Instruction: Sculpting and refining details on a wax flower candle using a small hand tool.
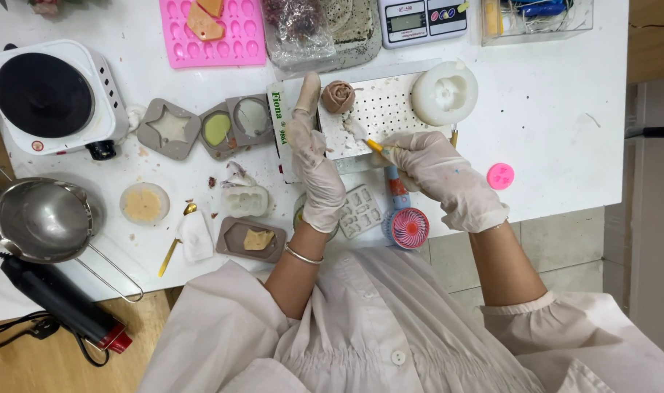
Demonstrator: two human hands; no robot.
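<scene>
Both hands wear pale disposable gloves, and the forearms are bare below pushed-up white sleeves. The left hand (314,164) stretches away from the body, fingers straight and together, palm down, with a thin metal bangle at the wrist. The right hand (437,171) is curled, knuckles up, fingertips pinched together toward the left, seemingly closed on something thin. The right forearm angles back toward the table's near edge.
</scene>
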